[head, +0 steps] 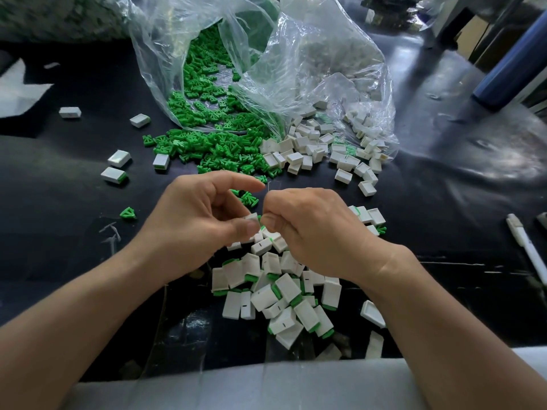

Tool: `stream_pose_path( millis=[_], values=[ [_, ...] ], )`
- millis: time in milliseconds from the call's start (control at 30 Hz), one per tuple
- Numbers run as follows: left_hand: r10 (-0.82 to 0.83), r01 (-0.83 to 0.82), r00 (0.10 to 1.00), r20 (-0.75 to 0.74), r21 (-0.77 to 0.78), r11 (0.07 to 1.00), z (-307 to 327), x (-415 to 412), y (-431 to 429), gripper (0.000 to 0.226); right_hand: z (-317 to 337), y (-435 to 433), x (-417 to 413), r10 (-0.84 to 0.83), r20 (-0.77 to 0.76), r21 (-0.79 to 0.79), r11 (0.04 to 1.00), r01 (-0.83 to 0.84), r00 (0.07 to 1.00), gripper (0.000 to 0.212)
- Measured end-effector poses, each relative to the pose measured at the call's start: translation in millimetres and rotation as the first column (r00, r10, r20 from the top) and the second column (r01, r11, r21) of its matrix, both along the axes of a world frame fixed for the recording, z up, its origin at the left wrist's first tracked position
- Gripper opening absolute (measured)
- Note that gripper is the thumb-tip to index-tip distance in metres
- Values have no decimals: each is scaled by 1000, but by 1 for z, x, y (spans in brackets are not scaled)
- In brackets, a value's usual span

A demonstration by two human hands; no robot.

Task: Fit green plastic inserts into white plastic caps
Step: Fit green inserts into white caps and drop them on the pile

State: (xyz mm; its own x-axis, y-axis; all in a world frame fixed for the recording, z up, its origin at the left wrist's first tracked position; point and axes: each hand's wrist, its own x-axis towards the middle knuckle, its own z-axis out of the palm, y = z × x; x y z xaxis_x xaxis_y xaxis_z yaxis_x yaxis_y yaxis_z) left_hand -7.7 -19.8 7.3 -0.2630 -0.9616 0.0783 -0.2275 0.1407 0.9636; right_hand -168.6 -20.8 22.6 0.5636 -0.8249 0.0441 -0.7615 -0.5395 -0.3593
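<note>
Holds one white cap (251,217) in the left hand (204,214), pinched between thumb and bent fingers, index finger raised out of the way. Turns the open side, probably, toward the other hand, to receive the part.

Pinches with the right hand (307,229), fingers curled tight against the thumb, directly at the mouth of the cap. Shows only a thin sliver of green there, so most likely grips a green insert (260,218). Cannot tell how deep in the cap already.

Works low over the black table (74,247) and close to the body, likely for a steady push and a short drop afterwards.

Draws from two stocks spilled out of the clear plastic bag (310,69): loose green inserts (213,149) on the left and empty white caps (310,149) just beside them on the right, both within easy reach beyond the hands.

Collects the finished work, apparently, in the heap of fitted caps (281,291) under the wrists, white with a green edge. Leaves a few stray fitted caps (115,173) well apart on the left, and a white pen (527,253) near the right edge.

Judged as the middle of one fit, with many parts left. Needs a straight push next, with some risk of a tilted, jammed insert
</note>
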Motion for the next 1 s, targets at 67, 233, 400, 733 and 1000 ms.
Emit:
stream_pose_path(
  millis=[67, 233, 400, 733, 1000],
  values=[
    [-11, 11, 1000, 10, -1, 1000, 1, 1, 0, 37, 1, 0, 0, 8, -12, 8, 1000, -8, 1000, 15],
    [-41, 42, 997, 58, -18, 999, 1, 3, 0, 39, 2, 1, -1, 10, -28, 29, 1000, -9, 1000, 13],
    [-44, 58, 985, 167, -77, 995, -1, 6, -1, 49, -1, 1, 0, 43, -84, -2, 999, -44, 996, 13],
    [81, -62, 967, -243, 87, 994, 7, -5, -4, 41, -10, -1, 4, -216, 574, 185, 974, 132, 790, 26],
    [86, -61, 953, -292, 93, 994, 7, -4, -4, 44, -14, -3, 7, -274, 596, 230, 959, 166, 755, 33]
  ],
)
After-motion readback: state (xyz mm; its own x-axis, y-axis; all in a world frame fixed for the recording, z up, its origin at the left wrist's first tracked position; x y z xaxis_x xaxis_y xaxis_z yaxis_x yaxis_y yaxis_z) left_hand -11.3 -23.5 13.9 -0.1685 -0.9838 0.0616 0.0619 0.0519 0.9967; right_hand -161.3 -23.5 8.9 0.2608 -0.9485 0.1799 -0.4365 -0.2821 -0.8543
